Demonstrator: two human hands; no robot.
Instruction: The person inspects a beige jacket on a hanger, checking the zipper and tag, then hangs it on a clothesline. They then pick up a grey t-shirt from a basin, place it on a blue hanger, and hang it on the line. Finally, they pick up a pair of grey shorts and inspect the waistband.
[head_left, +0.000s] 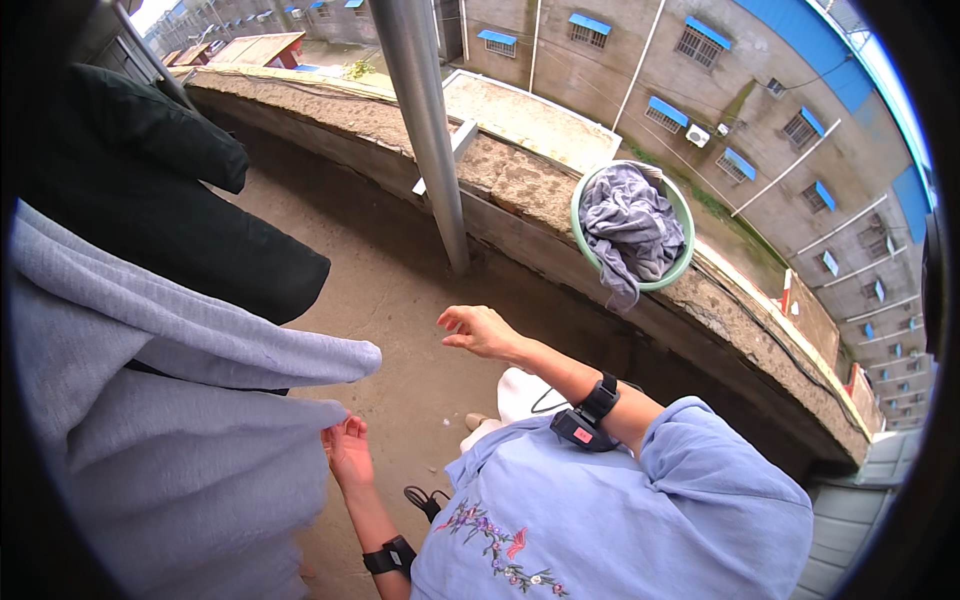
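Note:
A light grey knit garment hangs at the left, its weave plain and its lower part slightly blurred. My left hand pinches the edge of this garment, which is drawn to a point at the fingers. Above the concrete floor, my right hand is held out with its fingers loosely bent and apart, holding nothing. Behind the grey cloth hangs a dark padded garment. A pale green basin holding crumpled grey-purple cloth rests on the parapet, with one end of the cloth draped over the rim.
A metal post rises between me and the rough concrete parapet. Cables run along the parapet's top. Beyond it stands a building with barred windows and blue awnings. A black cord hangs near my left side.

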